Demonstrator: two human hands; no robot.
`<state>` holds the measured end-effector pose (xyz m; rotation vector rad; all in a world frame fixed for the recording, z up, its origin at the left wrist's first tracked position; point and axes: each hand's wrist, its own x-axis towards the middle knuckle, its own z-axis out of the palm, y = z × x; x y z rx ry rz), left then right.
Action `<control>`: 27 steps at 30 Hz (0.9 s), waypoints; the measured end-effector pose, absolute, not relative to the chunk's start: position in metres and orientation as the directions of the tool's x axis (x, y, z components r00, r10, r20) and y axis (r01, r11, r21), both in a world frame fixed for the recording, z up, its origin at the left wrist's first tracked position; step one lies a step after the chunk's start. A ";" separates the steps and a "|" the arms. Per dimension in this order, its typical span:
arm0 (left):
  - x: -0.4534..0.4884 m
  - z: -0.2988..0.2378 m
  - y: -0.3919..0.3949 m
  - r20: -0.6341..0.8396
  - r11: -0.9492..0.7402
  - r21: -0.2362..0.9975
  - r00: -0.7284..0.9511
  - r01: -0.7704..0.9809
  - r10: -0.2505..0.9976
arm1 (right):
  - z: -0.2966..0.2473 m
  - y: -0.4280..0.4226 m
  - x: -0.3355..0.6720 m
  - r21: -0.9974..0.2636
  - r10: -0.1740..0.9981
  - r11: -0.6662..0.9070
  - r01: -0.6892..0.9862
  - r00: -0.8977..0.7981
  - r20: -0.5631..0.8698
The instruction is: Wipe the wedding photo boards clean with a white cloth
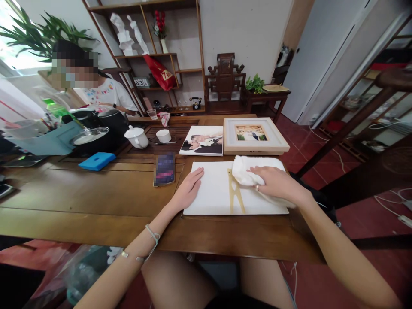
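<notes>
A white rectangular panel (210,199) lies flat on the wooden table in front of me, with a tan, forked flat piece (236,195) on its middle. My left hand (189,189) rests on the panel's left edge, fingers stretched out and lying flat. A fluffy white cloth (244,169) is under my right hand (273,182), which grips it against the panel's right part. Just behind the panel lie a photo print (206,141) and a light wooden picture frame (273,143) with a photo inside. To the left is a phone (164,169).
Farther left on the table (128,206) are a blue sponge-like block (97,161), a white lidded cup (137,137), a small white bowl (163,136) and a glass-lidded pot (90,136). Across the table sits another person (109,94). A dark wooden chair (370,171) stands at right.
</notes>
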<state>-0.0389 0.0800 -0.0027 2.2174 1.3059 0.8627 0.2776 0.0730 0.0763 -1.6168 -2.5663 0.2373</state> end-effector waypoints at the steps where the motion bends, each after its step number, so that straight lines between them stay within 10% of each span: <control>1: -0.039 -0.003 0.080 0.297 -0.467 0.631 0.363 0.620 0.883 | 0.084 0.064 0.280 -0.192 0.892 0.435 0.879 -0.450 -0.036; 9: -0.038 -0.002 0.080 0.292 -0.464 0.620 0.363 0.632 0.885 | 0.086 0.061 0.293 -0.503 0.816 0.446 0.740 -0.568 -0.111; 16: -0.039 -0.003 0.080 0.296 -0.468 0.616 0.364 0.633 0.883 | 0.047 0.097 0.278 -0.334 0.894 0.447 0.830 -0.423 0.146; 27: -0.038 -0.001 0.079 0.285 -0.461 0.611 0.364 0.644 0.887 | 0.079 0.068 0.283 -0.480 0.625 0.633 0.607 -0.767 -0.146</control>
